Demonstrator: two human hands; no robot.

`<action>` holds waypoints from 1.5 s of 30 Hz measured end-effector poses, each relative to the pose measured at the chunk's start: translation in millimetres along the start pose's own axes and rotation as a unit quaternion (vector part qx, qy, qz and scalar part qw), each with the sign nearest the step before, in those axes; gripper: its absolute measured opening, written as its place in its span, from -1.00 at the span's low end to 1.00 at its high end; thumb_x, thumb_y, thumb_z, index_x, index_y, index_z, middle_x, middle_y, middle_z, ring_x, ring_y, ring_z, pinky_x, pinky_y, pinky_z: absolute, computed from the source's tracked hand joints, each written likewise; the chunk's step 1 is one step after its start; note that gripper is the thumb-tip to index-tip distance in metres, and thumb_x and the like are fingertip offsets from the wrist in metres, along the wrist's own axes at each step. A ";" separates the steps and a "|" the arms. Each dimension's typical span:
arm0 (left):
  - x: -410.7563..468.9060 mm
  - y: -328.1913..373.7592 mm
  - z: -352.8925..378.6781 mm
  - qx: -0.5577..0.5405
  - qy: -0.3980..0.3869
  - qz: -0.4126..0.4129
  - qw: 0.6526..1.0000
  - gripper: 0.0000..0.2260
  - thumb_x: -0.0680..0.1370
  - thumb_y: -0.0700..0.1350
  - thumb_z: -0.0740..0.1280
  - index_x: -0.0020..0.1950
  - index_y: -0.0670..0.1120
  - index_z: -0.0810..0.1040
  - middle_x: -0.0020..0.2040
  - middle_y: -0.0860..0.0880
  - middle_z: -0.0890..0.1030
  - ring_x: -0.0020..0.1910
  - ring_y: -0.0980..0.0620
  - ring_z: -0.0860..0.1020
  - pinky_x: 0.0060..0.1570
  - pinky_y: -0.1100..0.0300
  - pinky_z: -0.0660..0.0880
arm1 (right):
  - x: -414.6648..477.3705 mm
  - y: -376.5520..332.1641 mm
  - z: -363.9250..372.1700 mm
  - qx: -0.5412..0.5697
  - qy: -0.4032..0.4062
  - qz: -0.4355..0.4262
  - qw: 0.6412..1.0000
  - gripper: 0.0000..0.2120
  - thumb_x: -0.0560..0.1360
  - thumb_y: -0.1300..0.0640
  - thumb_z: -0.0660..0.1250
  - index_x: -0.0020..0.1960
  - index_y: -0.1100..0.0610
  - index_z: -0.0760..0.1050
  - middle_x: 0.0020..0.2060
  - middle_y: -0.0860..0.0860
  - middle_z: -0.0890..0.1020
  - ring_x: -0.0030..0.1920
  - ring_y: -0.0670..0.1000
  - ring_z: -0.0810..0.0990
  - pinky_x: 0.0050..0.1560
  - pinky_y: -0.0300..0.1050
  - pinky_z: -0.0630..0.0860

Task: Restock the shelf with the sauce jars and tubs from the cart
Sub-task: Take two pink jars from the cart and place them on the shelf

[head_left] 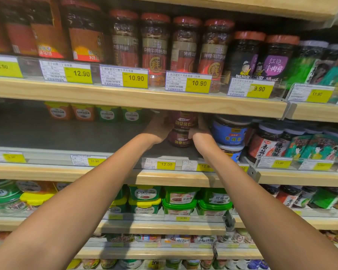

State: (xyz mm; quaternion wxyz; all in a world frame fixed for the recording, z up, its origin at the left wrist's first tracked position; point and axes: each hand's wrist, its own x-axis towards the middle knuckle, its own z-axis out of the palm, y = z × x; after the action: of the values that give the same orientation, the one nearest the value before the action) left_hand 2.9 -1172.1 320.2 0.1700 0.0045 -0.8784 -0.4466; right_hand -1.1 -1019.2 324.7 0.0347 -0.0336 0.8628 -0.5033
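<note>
Two red jars (pixel 183 121), stacked one on the other, sit on the grey middle shelf (pixel 66 133) just beside the blue jars (pixel 230 133). We should keep the stack straight, labels forward (the top one could tip). Our left hand (pixel 160 127) and right hand (pixel 201 131) clasp it from either side, arms outstretched.
</note>
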 end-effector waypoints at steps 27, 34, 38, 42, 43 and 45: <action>-42.7 0.4 -20.7 0.234 -0.166 -0.097 0.953 -0.64 0.68 0.16 0.14 -0.09 -0.04 0.57 -0.08 -0.02 0.60 -0.02 -0.09 0.54 -0.10 0.12 0.37 | -29.7 7.7 -9.7 -0.203 -0.047 -0.099 0.973 -0.68 0.53 -0.05 0.28 0.02 0.21 0.57 -0.13 0.16 0.65 -0.02 0.20 0.60 -0.17 -0.13 0.37; -106.0 14.4 -4.8 0.409 -0.010 0.142 0.901 -0.31 0.55 0.32 0.27 0.55 -0.02 0.25 0.33 -0.08 0.47 0.32 -0.17 0.44 0.29 -0.06 0.42 | -75.3 48.2 -56.9 -0.283 -0.007 -0.298 0.912 -0.36 0.56 -0.11 0.26 0.55 0.03 0.15 0.47 0.01 0.26 0.51 0.04 0.12 0.49 0.02 0.23; -137.1 42.3 36.2 0.425 0.003 0.235 0.874 -0.18 0.50 0.38 0.27 0.63 0.04 0.12 0.63 -0.07 0.16 0.61 -0.18 0.11 0.54 -0.18 0.16 | -109.7 91.6 -111.4 -0.347 0.033 -0.329 0.878 -0.25 0.57 -0.19 0.23 0.61 -0.02 -0.06 0.60 -0.10 -0.05 0.59 -0.02 -0.13 0.55 0.01 -0.03; -166.0 86.1 105.5 0.422 -0.023 0.288 0.859 -0.13 0.45 0.39 0.34 0.63 0.06 0.09 0.65 -0.08 0.07 0.63 -0.18 0.02 0.53 -0.25 0.15 | -149.8 153.8 -186.4 -0.416 0.086 -0.308 0.851 -0.22 0.56 -0.24 0.19 0.62 0.01 -0.09 0.61 -0.03 -0.08 0.59 0.03 -0.13 0.55 0.02 -0.10; -174.1 98.4 125.8 0.420 -0.030 0.301 0.856 -0.12 0.44 0.38 0.37 0.62 0.05 0.11 0.65 -0.09 0.10 0.63 -0.19 0.04 0.52 -0.27 0.17 | -160.7 171.5 -206.9 -0.427 0.089 -0.292 0.851 -0.22 0.57 -0.25 0.18 0.62 0.00 -0.09 0.61 -0.03 -0.11 0.59 0.03 -0.14 0.54 0.03 -0.10; -190.1 122.4 170.5 0.410 -0.049 0.321 0.853 -0.12 0.43 0.36 0.40 0.60 0.04 0.13 0.63 -0.11 0.16 0.61 -0.22 0.08 0.50 -0.28 0.19 | -185.2 206.6 -247.9 -0.445 0.090 -0.251 0.855 -0.20 0.55 -0.26 0.20 0.62 -0.02 -0.12 0.60 -0.04 -0.16 0.59 0.04 -0.17 0.55 0.09 -0.07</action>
State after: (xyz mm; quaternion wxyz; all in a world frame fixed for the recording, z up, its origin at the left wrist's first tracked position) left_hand 148.1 -934.6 267.8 0.2432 -0.2304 -0.9416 0.0334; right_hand 155.2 -685.8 271.4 -0.1891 -0.2158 0.9562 -0.0579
